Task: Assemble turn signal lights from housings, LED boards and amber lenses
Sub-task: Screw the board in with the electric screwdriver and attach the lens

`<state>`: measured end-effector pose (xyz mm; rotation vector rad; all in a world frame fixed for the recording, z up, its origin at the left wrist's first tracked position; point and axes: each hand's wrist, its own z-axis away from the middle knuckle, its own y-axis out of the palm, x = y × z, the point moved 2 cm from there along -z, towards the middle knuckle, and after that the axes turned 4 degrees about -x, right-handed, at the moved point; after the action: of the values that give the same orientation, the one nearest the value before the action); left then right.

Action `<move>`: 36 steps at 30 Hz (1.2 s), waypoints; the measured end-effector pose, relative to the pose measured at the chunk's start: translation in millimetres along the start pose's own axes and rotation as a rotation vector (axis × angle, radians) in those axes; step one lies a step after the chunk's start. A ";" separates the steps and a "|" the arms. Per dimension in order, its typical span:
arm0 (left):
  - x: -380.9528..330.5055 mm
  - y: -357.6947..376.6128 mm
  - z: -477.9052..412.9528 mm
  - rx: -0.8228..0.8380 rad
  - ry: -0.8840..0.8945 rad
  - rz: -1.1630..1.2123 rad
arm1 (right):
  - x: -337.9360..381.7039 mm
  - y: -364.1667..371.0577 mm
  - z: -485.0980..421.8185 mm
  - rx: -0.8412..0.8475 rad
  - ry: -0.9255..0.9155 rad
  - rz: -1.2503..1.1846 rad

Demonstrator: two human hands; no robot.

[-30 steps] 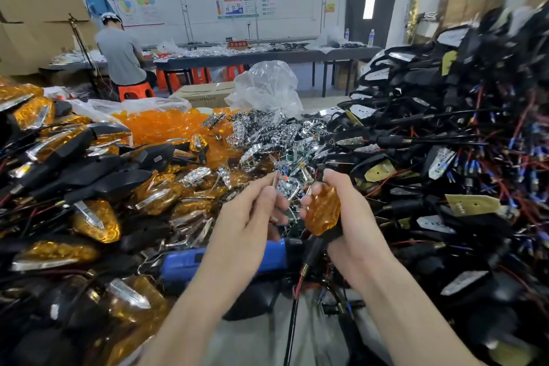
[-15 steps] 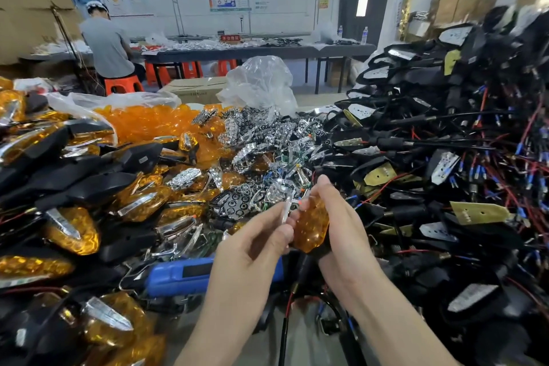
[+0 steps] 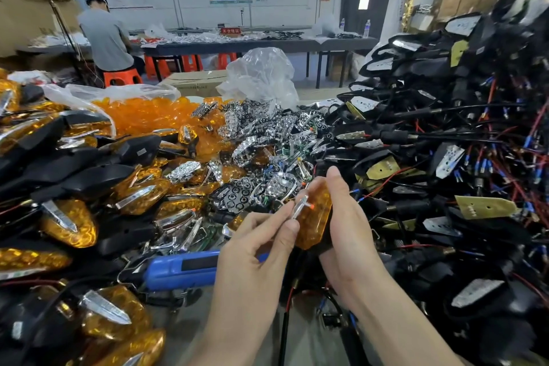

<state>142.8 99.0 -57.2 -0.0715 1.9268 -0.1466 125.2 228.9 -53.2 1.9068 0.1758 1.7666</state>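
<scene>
My right hand (image 3: 347,217) gripped a turn signal (image 3: 315,217), fingers curled round its back, its amber face toward me. My left hand (image 3: 255,244) pinched a thin chrome trim strip (image 3: 298,206) between thumb and forefinger, in front of that face; whether they touched I could not tell. A blue tool (image 3: 184,269) lay just below. Finished signals (image 3: 68,223) were heaped at left. Chrome reflectors (image 3: 252,134) and bagged amber lenses (image 3: 142,113) lay beyond, and wired black housings (image 3: 445,157) were piled at right.

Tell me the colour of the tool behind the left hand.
The tool is blue, with a black panel; head view.
</scene>
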 end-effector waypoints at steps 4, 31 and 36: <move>3.1 -0.5 -0.3 0.007 -0.020 0.020 | 0.1 1.3 0.6 -0.002 0.012 -0.036; 3.0 -0.5 3.3 -0.014 0.083 -0.170 | 0.2 4.2 2.3 -0.027 -0.053 0.055; 3.3 1.6 2.5 0.004 0.142 -0.231 | -1.4 2.1 -0.2 -0.063 -0.024 0.039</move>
<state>143.9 100.0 -61.4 -0.2879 2.0563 -0.3166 124.2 226.5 -53.4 1.8978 0.0730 1.7527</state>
